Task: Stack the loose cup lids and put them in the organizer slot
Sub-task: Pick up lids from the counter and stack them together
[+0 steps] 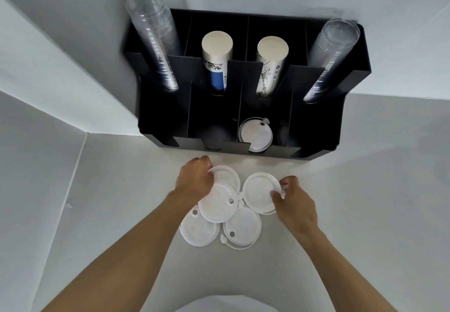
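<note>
Several white cup lids lie in a loose cluster on the white table in front of the black organizer. My left hand grips the far-left lid by its rim. My right hand pinches the right edge of another lid. Three more lids lie nearer me: one in the middle, one at the near left, one at the near right. A stack of lids sits in the organizer's third front slot.
The organizer's back row holds two clear plastic cup stacks at the ends and two paper cup stacks between them. White walls stand to the left and behind. The other front slots look dark and bare.
</note>
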